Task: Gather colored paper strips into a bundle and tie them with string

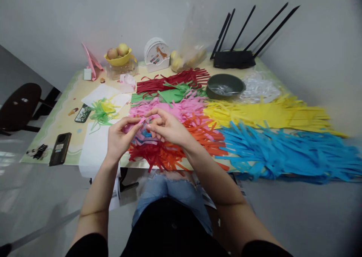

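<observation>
My left hand point(121, 135) is closed, thumb and fingertips pinching a narrow pink strip point(142, 120) of paper or cloth. Close beside it, my right hand point(167, 128) has its index finger reaching to that strip, with the thumb and other fingers curled together; what they hold is hidden. Just below the fingers is a small bunch of pink and blue strips point(144, 136). Under and around both hands lie fringed sheets: pink point(175, 111), orange point(205, 136) and red point(151, 157). A green and yellow tassel point(103, 111) rests on white paper to the left.
Yellow fringe point(268, 113) and blue fringe point(288, 153) cover the table's right side, the blue overhanging the front edge. Behind stand a dark green bowl point(225, 86), a black router point(234, 59) and a yellow fruit bowl point(118, 60). A dark phone point(60, 148) lies near the left edge.
</observation>
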A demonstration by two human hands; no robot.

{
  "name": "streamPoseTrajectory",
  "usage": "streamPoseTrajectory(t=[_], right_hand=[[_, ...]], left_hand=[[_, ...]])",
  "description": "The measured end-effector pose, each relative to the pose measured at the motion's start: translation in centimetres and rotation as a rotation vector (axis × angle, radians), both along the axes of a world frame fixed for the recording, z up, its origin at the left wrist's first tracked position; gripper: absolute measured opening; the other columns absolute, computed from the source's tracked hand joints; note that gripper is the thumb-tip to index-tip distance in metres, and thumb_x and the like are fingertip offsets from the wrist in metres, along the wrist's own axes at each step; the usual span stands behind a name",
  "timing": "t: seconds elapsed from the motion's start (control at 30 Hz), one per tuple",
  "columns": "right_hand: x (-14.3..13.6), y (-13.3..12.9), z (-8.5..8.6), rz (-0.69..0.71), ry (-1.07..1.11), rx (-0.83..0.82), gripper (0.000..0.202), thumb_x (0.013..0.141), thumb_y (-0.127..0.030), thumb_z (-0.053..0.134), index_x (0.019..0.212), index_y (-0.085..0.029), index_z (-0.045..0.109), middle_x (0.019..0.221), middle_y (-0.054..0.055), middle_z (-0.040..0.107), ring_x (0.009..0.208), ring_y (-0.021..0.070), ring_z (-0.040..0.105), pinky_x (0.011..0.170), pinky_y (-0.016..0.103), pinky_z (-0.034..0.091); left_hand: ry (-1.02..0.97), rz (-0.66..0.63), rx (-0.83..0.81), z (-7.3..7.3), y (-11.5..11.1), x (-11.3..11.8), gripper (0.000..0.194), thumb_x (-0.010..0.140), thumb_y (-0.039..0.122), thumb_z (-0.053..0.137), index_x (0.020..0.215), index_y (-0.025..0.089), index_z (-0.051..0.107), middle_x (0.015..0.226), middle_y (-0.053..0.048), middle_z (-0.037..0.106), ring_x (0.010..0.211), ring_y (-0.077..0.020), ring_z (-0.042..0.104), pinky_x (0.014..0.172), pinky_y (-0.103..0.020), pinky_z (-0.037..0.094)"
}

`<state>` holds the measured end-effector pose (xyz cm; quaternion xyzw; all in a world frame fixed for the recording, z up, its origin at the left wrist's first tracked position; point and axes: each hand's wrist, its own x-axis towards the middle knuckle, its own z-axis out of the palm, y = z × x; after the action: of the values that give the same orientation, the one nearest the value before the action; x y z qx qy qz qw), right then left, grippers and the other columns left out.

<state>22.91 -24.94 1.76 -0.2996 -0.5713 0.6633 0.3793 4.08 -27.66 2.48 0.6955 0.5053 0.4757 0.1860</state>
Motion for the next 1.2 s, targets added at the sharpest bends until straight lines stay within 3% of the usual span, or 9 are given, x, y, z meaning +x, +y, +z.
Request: streamPoseTrajectory(t=[0.17,0.3,0.47,0.6,0.73,0.87,1.0,1.1,1.2], right_hand=[[-0.1,0.6,-0.5,0.000,0.094,-0.053,0.056,0.074,-0.049,0.077,0.113,-0.017,0.053,0.055,-0.010,0.059,0.042,0.0066,0.050,0.040,0.016,0.039],[-0.2,0.8,-1.2,0.014,0.002,0.033,0.037,0.077,-0.047,0.073,0.094,-0.016,0.061,0.060,-0.005,0.060,0.045,0.0074,0.051,0.042,0.019,0.041],[0.0,0.9,-1.4,-0.334,0.059,0.168,0.029,0.080,-0.045,0.071,0.087,-0.020,0.056,0.079,-0.001,0.065,0.051,0.0058,0.050,0.041,0.018,0.036],[0.1,1.3,-1.2,-0.547,0.376,0.019,0.038,0.079,-0.050,0.072,0.093,-0.025,0.046,0.074,-0.006,0.061,0.048,0.0056,0.049,0.037,0.015,0.033],[-0.3,1.2,-1.1,-0.429,0.385,-0.049,0.045,0.071,-0.050,0.079,0.093,-0.024,0.049,0.067,-0.007,0.059,0.049,0.0070,0.053,0.038,0.016,0.042],[-0.5,1.0,-1.1,-0.388,0.341,-0.038,0.046,0.071,-0.053,0.079,0.092,-0.024,0.050,0.068,-0.007,0.061,0.048,0.0074,0.054,0.038,0.017,0.044],[0.6,1.3,-1.4,-0.426,0.279,0.017,0.041,0.075,-0.052,0.076,0.091,-0.022,0.052,0.068,-0.006,0.062,0.048,0.0072,0.054,0.041,0.018,0.045],[1.0,1.8,-1.6,-0.435,0.185,0.091,0.035,0.080,-0.050,0.072,0.092,-0.021,0.056,0.066,-0.006,0.061,0.043,0.0053,0.047,0.040,0.018,0.039],[0.4,2.0,-1.6,-0.432,0.059,0.206,0.029,0.082,-0.045,0.070,0.091,-0.019,0.061,0.060,-0.006,0.056,0.046,0.0061,0.045,0.046,0.020,0.036]], left_hand=[[0.142,-0.073,0.071,-0.4,-0.1,0.1,0.010,0.088,0.030,0.071,0.090,0.021,0.074,0.085,-0.004,0.076,0.078,-0.0165,0.068,0.075,-0.029,0.050],[0.454,-0.041,0.202,-1.2,-0.8,0.5,0.013,0.093,0.032,0.063,0.089,0.022,0.070,0.085,-0.005,0.075,0.083,-0.0200,0.066,0.081,-0.035,0.045],[0.605,-0.105,0.102,-2.6,-1.1,-0.2,0.019,0.096,0.033,0.057,0.086,0.021,0.068,0.083,-0.006,0.073,0.081,-0.0213,0.063,0.080,-0.037,0.042],[0.458,-0.302,-0.238,-2.5,4.0,-4.8,0.031,0.090,0.049,0.061,0.082,0.022,0.071,0.092,-0.007,0.073,0.087,-0.0212,0.065,0.081,-0.034,0.047],[0.494,0.137,-0.261,-3.0,12.6,-9.8,0.029,0.090,0.040,0.055,0.080,0.017,0.069,0.098,-0.016,0.068,0.101,-0.0283,0.058,0.095,-0.044,0.041],[0.582,0.251,-0.290,-5.1,17.7,-11.5,0.017,0.083,0.025,0.064,0.071,0.014,0.063,0.097,-0.018,0.064,0.109,-0.0323,0.052,0.101,-0.052,0.035],[0.597,0.297,-0.268,-5.2,19.2,-11.7,0.020,0.086,0.030,0.066,0.076,0.013,0.064,0.094,-0.010,0.066,0.107,-0.0255,0.054,0.100,-0.045,0.039],[0.555,0.307,-0.198,-3.4,18.9,-10.8,0.016,0.086,0.027,0.065,0.080,0.012,0.070,0.097,-0.011,0.071,0.106,-0.0233,0.057,0.099,-0.037,0.040],[0.355,0.211,-0.101,-1.1,16.1,-8.3,0.017,0.080,0.029,0.072,0.090,0.015,0.075,0.096,-0.008,0.076,0.090,-0.0203,0.066,0.090,-0.033,0.047]])
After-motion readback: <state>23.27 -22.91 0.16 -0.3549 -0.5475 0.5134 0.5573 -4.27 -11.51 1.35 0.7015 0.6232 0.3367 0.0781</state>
